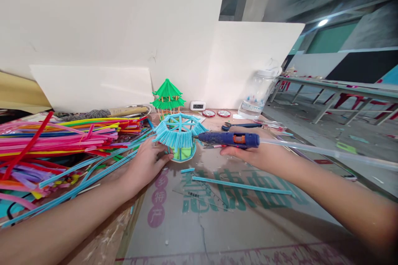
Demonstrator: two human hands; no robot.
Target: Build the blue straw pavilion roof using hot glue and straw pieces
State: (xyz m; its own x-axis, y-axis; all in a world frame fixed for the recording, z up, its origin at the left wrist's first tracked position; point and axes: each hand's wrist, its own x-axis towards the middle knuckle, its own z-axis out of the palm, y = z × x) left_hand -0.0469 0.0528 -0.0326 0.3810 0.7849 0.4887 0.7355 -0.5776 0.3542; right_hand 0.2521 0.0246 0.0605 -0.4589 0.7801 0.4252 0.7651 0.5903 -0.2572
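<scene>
My left hand grips the lower left side of a small blue pipe-cleaner pavilion roof that sits over a green base on the cardboard. My right hand is wrapped round a blue hot glue gun with an orange trigger. The gun's nozzle points left and touches the roof's right edge. A clear glue stick trails out of the back of the gun to the right.
A heap of coloured pipe cleaners covers the left of the table. A long blue pipe cleaner and a short piece lie on the cardboard. Behind stand a green pavilion model, a small digital clock, a plastic bottle and scissors.
</scene>
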